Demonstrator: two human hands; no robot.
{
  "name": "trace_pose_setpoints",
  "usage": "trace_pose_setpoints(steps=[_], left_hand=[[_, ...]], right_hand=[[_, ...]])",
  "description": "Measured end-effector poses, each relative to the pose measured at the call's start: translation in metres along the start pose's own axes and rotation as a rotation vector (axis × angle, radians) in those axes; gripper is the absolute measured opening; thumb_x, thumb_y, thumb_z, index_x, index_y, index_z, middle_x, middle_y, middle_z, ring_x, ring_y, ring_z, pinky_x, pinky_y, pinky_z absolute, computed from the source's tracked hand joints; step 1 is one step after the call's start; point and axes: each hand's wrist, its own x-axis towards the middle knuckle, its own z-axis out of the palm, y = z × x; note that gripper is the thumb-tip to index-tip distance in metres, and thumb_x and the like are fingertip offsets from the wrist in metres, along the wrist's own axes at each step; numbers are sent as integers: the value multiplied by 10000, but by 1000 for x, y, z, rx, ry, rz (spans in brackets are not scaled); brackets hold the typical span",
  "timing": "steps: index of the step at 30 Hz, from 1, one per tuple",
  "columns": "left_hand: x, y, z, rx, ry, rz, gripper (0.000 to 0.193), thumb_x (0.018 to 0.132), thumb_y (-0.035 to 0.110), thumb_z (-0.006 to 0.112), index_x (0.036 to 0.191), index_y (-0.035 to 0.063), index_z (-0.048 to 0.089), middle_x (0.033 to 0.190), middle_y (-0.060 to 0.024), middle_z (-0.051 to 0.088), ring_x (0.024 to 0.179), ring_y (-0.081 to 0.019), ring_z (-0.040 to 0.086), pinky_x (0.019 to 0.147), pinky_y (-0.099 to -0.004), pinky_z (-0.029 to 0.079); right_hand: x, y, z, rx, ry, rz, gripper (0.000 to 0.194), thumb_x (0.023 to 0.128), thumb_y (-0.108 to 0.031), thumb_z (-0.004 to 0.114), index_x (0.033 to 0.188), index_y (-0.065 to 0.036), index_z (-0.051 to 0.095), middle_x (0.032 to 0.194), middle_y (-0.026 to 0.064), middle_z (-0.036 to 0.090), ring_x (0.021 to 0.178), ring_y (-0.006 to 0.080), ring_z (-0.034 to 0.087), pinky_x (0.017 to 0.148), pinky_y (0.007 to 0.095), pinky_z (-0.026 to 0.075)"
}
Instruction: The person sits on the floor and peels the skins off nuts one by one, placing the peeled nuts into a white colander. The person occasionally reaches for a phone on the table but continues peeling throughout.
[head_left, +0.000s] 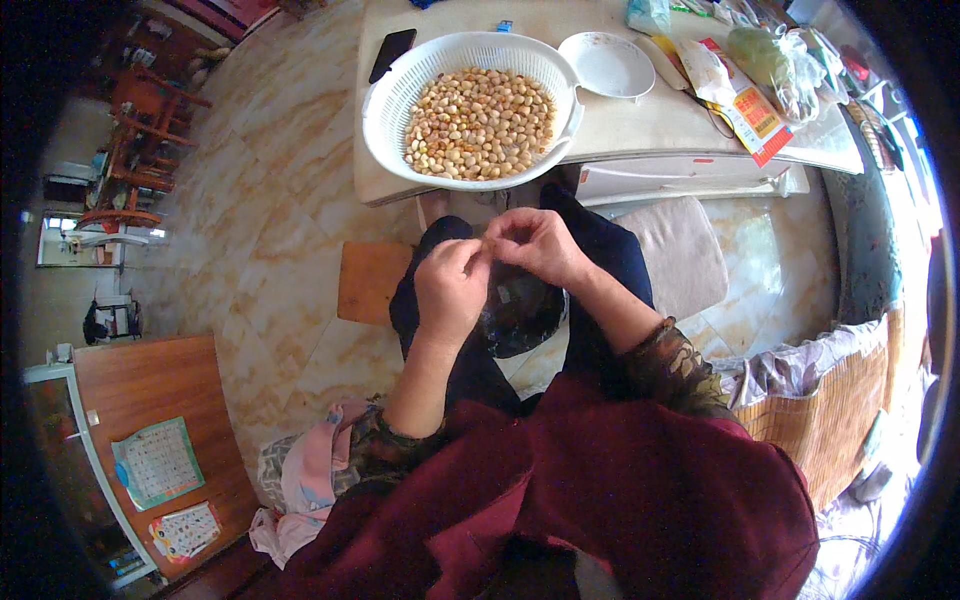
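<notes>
My left hand (452, 289) and my right hand (534, 244) meet at the fingertips above my lap, thumbs and index fingers pinched together. Whatever lies between the fingertips is too small or too hidden to make out. Just beyond them, at the table's near edge, stands a white plastic colander (382, 142) holding many tan, nut-like pieces (484, 124), some of them reddish brown. Below the hands, between my knees, is a dark container or bag (525, 311), partly covered by the hands.
On the table (675, 139) are a black phone (392, 55), a white plate (609, 66), and plastic bags and packets (750, 112) at the right. A wooden stool (371, 281) stands left of my legs, a cushioned seat (675, 255) right. A bamboo-slatted piece (832, 420) is at lower right.
</notes>
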Motion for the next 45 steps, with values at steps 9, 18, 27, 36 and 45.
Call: trace_pose_setpoints(steps=[9,18,27,36,45], left_hand=[[-15,-12,10,-97,8,-99,129,734,11,731,856,2,690,809,-148,691,736,-261,682,662,-328,527],[-16,-19,6,-297,43,-212,97,800,7,702,890,-23,681,784,-94,682,704,-147,652,640,-270,514],[-22,-20,6,-761,45,-387,163,845,-27,656,1007,-40,644,898,-71,677,785,-128,656,739,-245,529],[-26,-21,7,-527,1,-247,142,809,-39,690,946,-23,656,845,-66,685,766,-118,656,702,-249,532],[-30,-19,10,-337,48,-143,159,758,-11,750,898,22,682,816,-45,693,699,-94,626,640,-242,510]], right_hand=[[-1,-8,2,-427,-31,-11,166,743,-98,704,885,-14,682,797,100,692,732,153,659,708,301,541],[0,-6,1,-208,-12,28,135,773,-80,681,883,-2,674,804,84,694,746,132,655,708,289,538],[-7,-10,-9,31,-166,166,107,835,-59,632,910,14,653,859,52,687,790,104,628,742,268,518],[-10,0,-2,-44,-120,107,165,877,-159,665,957,-15,682,794,31,673,708,75,598,626,237,496],[-7,-4,1,-82,-192,207,170,889,-143,605,985,-3,616,815,43,648,668,101,599,575,247,505]])
